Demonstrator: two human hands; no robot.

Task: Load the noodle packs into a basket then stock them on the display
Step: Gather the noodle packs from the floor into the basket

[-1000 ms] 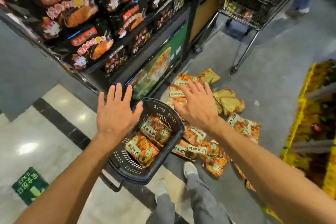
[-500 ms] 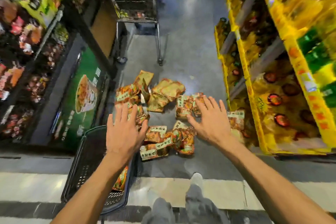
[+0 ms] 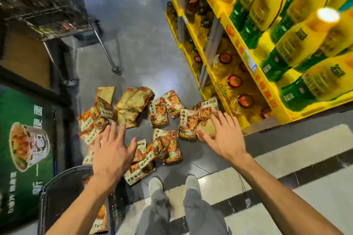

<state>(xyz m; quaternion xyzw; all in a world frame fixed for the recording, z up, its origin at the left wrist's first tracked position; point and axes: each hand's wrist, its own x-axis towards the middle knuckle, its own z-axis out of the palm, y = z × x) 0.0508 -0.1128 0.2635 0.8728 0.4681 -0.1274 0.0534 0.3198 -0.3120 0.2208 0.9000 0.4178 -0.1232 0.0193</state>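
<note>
A grey shop floor (image 3: 137,47) runs between a yellow shelf (image 3: 246,57) of bottles (image 3: 298,44) on the right and a green panel (image 3: 24,139) on the left. Noodle packs (image 3: 158,112) lie scattered on the floor ahead of two shoes (image 3: 156,186). Both hands hover above them, fingers spread and holding nothing: the left hand (image 3: 111,154) beside the black basket (image 3: 63,189), the right hand (image 3: 225,137) over the packs nearest the shelf. A trolley (image 3: 45,5) stands behind.

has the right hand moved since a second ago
Yes. The right hand has gone right across the noodle packs on the floor, toward the yellow shelf, and now reaches the packs nearest it.
</note>
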